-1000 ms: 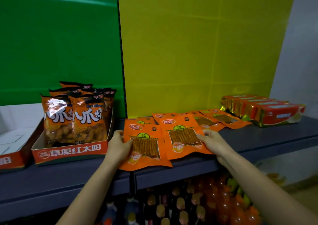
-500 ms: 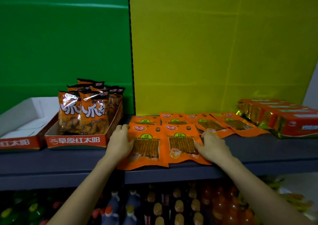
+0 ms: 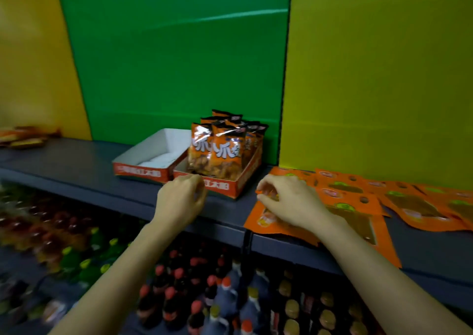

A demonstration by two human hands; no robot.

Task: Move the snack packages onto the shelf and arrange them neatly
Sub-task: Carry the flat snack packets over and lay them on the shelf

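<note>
Flat orange snack packages [image 3: 358, 199] lie in overlapping rows on the dark shelf [image 3: 76, 165], right of centre. The nearest one [image 3: 266, 219] overhangs the shelf's front edge. My right hand [image 3: 289, 201] hovers over its upper left corner with bent fingers; whether it pinches the package is unclear. My left hand [image 3: 181, 201] is curled in front of an orange carton [image 3: 240, 181], holding nothing. Upright orange snack bags [image 3: 217, 150] fill that carton.
An empty white-lined carton [image 3: 143, 172] sits left of the full one. More packages [image 3: 23, 137] lie blurred at the shelf's far left. Bottles [image 3: 204, 296] crowd the level below. Green [image 3: 179, 66] and yellow [image 3: 384, 78] panels back the shelf.
The view has swung left. Both hands have lifted off the two front packages and moved left; my left hand is now in front of the carton.
</note>
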